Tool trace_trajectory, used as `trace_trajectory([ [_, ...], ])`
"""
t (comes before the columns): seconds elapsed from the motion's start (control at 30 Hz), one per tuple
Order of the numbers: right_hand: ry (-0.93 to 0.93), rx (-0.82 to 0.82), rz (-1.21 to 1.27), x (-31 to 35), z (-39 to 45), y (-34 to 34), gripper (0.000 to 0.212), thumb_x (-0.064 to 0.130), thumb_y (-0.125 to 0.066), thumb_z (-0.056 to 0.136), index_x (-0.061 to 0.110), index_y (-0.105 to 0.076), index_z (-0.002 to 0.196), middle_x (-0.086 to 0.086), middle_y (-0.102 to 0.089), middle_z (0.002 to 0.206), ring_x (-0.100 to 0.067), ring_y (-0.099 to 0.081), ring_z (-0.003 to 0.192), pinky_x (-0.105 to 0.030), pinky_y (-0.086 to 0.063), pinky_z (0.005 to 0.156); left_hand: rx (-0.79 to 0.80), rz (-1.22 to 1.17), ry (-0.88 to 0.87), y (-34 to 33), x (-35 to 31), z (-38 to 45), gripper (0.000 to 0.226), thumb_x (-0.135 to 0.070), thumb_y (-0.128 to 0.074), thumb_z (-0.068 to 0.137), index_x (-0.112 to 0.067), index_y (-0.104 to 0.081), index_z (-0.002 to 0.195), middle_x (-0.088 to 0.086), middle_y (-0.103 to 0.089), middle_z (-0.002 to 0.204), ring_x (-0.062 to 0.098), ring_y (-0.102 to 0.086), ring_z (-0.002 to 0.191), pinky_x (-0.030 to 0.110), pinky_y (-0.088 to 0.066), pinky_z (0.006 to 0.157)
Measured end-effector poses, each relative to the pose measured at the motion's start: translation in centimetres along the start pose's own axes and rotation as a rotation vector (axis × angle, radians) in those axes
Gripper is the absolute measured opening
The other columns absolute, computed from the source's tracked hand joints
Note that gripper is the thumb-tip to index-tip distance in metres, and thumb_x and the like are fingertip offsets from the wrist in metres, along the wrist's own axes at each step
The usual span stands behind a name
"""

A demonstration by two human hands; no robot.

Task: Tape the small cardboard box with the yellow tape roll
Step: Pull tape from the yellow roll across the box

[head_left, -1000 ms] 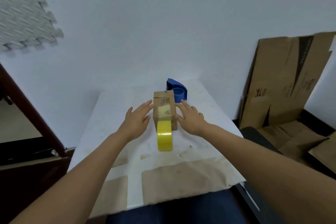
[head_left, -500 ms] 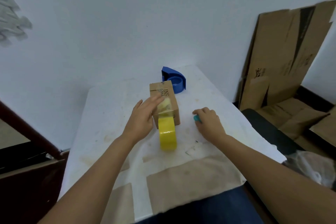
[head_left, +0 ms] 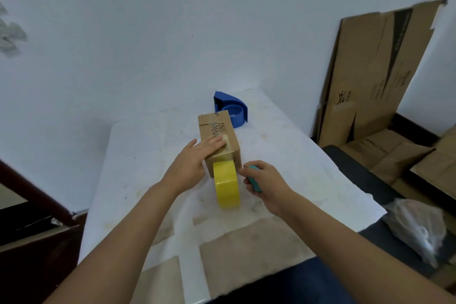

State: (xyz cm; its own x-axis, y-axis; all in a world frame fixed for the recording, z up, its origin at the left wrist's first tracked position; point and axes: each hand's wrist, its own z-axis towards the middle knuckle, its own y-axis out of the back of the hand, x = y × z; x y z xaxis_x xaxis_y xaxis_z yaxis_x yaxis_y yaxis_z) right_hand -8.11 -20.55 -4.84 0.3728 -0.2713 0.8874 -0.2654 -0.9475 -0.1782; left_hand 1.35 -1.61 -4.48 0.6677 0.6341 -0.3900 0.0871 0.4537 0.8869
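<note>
Yellow tape roll (head_left: 226, 186) upright against box (head_left: 218, 136) edge (table (head_left: 138, 155) bare leftward)

One small cardboard box (head_left: 218, 134) is seen on one white table (head_left: 296, 155). One yellow tape roll (head_left: 226, 184) is seen just near it. One blue tape holder (head_left: 230, 108) is seen at the far end. Two hands are counted: one left hand (head_left: 191, 166) and one right hand (head_left: 267, 184). One small teal tool (head_left: 255, 180) is held in the right one. One clear bag (head_left: 417, 227) is seen at the right.
</note>
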Motion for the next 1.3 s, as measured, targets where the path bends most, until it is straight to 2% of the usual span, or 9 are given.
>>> trace_trajectory([
  [0.07, 0.005, 0.018, 0.015, 0.1, -1.1, -0.4, 0.004, 0.014, -0.063, 0.085, 0.010, -0.061, 0.087, -0.005, -0.056, 0.072, -0.012, -0.049, 0.054, -0.021, -0.042, 0.049, 0.006, -0.007, 0.005, -0.1, 0.0, -0.1, 0.095, 0.025, -0.034, 0.071, -0.029, -0.034, 0.149, -0.011, -0.029, 0.158, 0.006, -0.020, 0.147, 0.038, -0.011, 0.122],
  [0.2, -0.009, 0.077, 0.005, 0.7, -2.4, -1.5, 0.016, 0.019, -0.051, 0.087, 0.008, -0.062, 0.089, -0.007, -0.064, 0.077, -0.013, -0.038, 0.045, -0.025, -0.031, 0.047, 0.012, -0.048, 0.038, -0.5, -0.5, -0.2, 0.096, 0.025, -0.034, 0.070, -0.029, -0.034, 0.149, -0.009, -0.028, 0.158, 0.008, -0.017, 0.148, 0.039, -0.010, 0.122],
  [0.37, 0.152, 0.109, -0.278, -0.3, -2.3, -2.1, 0.019, 0.029, -0.063, 0.089, 0.013, -0.057, 0.080, -0.004, -0.046, 0.062, -0.012, -0.048, 0.050, -0.020, -0.040, 0.046, 0.035, -0.072, 0.054, -0.8, -0.4, -0.1, 0.097, 0.025, -0.035, 0.069, -0.029, -0.035, 0.149, -0.009, -0.028, 0.159, 0.008, -0.016, 0.148, 0.043, -0.008, 0.122],
  [0.5, 0.168, 0.158, -0.271, -0.3, -2.7, -1.6, 0.030, 0.036, -0.071, 0.084, 0.013, -0.054, 0.075, -0.001, -0.043, 0.057, -0.009, -0.044, 0.046, -0.018, -0.038, 0.044, 0.049, -0.076, 0.066, -0.4, -0.8, 0.0, 0.096, 0.025, -0.035, 0.069, -0.029, -0.034, 0.149, -0.009, -0.027, 0.159, 0.009, -0.014, 0.149, 0.044, -0.006, 0.122],
  [0.67, 0.178, 0.098, -0.201, 0.0, -3.2, -0.9, 0.034, 0.036, -0.071, 0.084, 0.016, -0.049, 0.067, 0.004, -0.039, 0.052, -0.006, -0.040, 0.041, -0.017, -0.034, 0.041, 0.079, -0.045, 0.084, -0.2, -1.0, 0.0, 0.099, 0.025, -0.033, 0.068, -0.031, -0.032, 0.150, -0.010, -0.025, 0.160, 0.008, -0.012, 0.149, 0.045, -0.002, 0.122],
  [0.8, 0.216, 0.098, -0.201, 0.2, -3.4, -1.1, 0.032, 0.034, -0.070, 0.084, 0.013, -0.050, 0.073, 0.002, -0.037, 0.055, -0.009, -0.038, 0.044, -0.017, -0.033, 0.041, 0.109, -0.027, 0.084, 0.0, -1.0, 0.1, 0.099, 0.024, -0.034, 0.069, -0.032, -0.031, 0.150, -0.012, -0.025, 0.160, 0.007, -0.012, 0.149, 0.047, 0.001, 0.122],
  [1.0, 0.196, 0.087, -0.276, -0.5, -3.3, -0.8, 0.035, 0.038, -0.070, 0.083, 0.014, -0.049, 0.071, 0.001, -0.039, 0.055, -0.010, -0.038, 0.045, -0.020, -0.033, 0.042, 0.125, -0.008, 0.069, 0.0, -0.8, 0.0, 0.097, 0.023, -0.033, 0.071, -0.033, -0.032, 0.150, -0.012, -0.026, 0.159, 0.007, -0.014, 0.148, 0.047, 0.003, 0.121],
  [1.13, 0.189, 0.092, -0.337, -0.2, -3.3, -0.8, 0.036, 0.039, -0.069, 0.084, 0.015, -0.049, 0.068, 0.002, -0.041, 0.054, -0.009, -0.040, 0.043, -0.021, -0.035, 0.043, 0.109, -0.040, 0.087, 0.2, -0.7, 0.4, 0.086, 0.019, -0.030, 0.080, -0.034, -0.037, 0.148, -0.014, -0.029, 0.157, 0.006, -0.017, 0.148, 0.044, 0.003, 0.122],
  [1.3, 0.146, 0.112, -0.398, 1.0, -3.6, -0.6, 0.036, 0.038, -0.067, 0.086, 0.017, -0.047, 0.064, 0.002, -0.040, 0.054, -0.009, -0.038, 0.043, -0.018, -0.032, 0.041, 0.132, -0.027, 0.152, 0.4, -1.3, 1.0, 0.054, -0.010, -0.028, 0.099, -0.038, -0.044, 0.143, -0.014, -0.036, 0.155, 0.003, -0.023, 0.145, 0.044, 0.002, 0.122],
])
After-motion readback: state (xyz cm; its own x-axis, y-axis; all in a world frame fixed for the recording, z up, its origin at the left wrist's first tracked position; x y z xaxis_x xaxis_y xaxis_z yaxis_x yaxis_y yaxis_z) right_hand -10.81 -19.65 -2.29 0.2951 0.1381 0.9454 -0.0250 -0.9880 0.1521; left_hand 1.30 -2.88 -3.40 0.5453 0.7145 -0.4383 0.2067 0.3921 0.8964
